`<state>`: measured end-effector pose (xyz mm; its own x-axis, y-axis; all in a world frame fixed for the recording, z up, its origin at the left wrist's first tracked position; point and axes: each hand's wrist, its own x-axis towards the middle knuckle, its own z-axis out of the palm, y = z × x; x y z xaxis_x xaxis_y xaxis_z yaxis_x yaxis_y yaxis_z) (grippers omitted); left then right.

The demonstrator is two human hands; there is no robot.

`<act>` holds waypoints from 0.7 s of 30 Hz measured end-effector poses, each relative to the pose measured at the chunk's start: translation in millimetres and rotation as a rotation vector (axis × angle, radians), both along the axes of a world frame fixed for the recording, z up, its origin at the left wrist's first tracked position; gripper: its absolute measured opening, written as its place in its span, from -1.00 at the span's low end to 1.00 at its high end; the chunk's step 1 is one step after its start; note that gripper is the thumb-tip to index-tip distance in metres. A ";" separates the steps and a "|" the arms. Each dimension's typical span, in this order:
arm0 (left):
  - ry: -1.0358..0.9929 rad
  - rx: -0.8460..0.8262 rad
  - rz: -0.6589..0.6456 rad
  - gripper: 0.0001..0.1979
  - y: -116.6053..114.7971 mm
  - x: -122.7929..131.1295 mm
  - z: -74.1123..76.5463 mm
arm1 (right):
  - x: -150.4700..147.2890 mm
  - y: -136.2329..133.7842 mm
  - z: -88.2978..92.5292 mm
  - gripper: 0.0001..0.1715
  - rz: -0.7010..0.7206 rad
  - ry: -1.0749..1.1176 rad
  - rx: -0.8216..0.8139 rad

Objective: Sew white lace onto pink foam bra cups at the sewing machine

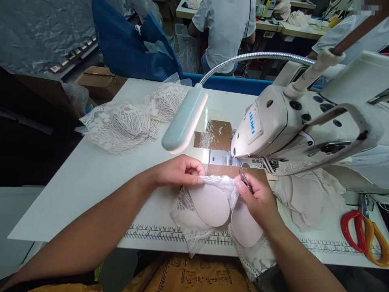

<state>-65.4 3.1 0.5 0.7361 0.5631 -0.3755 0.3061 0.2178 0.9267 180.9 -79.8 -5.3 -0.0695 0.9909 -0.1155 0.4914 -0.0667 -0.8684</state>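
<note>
Between my hands is a white lace bra piece [185, 211] with two smooth pale pink cups [212, 205], hanging over the table's front edge. My left hand [179, 170] is closed in a pinch on its upper lace edge. At the other end of that edge, my right hand [257, 194] pinches the lace between thumb and fingers. Small dark thread snips [245, 181] are also tucked in my right hand, tips pointing up and left. Just beyond the lace sits the white sewing machine's [261, 125] needle area, its metal plate [220, 157] partly visible.
A lamp [185, 119] on a bendy metal neck hangs over the table. Lace pieces [130, 121] lie at the back left, pale fabric pieces [306, 194] at right. Scissors with red and orange handles [361, 235] rest near the right edge. A ruler strip [152, 233] runs along the front. Beyond sits a person [225, 32].
</note>
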 end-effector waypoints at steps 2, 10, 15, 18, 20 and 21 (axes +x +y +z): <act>0.017 -0.014 0.008 -0.76 0.9 -3.1 0.2 | 1.3 -0.5 0.9 -0.67 -0.027 -0.046 -0.003; 0.009 -0.013 0.049 -0.69 -2.8 -0.3 -4.2 | 2.9 -0.1 0.6 -0.63 -0.055 -0.207 0.026; 0.004 0.018 0.073 -0.74 -4.9 4.2 -3.6 | 4.1 1.9 -2.5 -0.65 -0.034 -0.307 0.067; 0.008 0.039 0.085 -0.74 -5.9 6.1 -3.4 | 5.8 1.7 -7.2 -0.76 -0.045 -0.372 0.173; 0.009 0.035 0.093 -0.74 -7.7 8.6 -3.4 | 5.1 1.1 -9.2 -0.81 -0.075 -0.396 0.311; 0.001 0.032 0.092 -0.74 -8.9 10.3 -3.5 | 3.9 0.7 -9.5 -0.81 -0.084 -0.399 0.393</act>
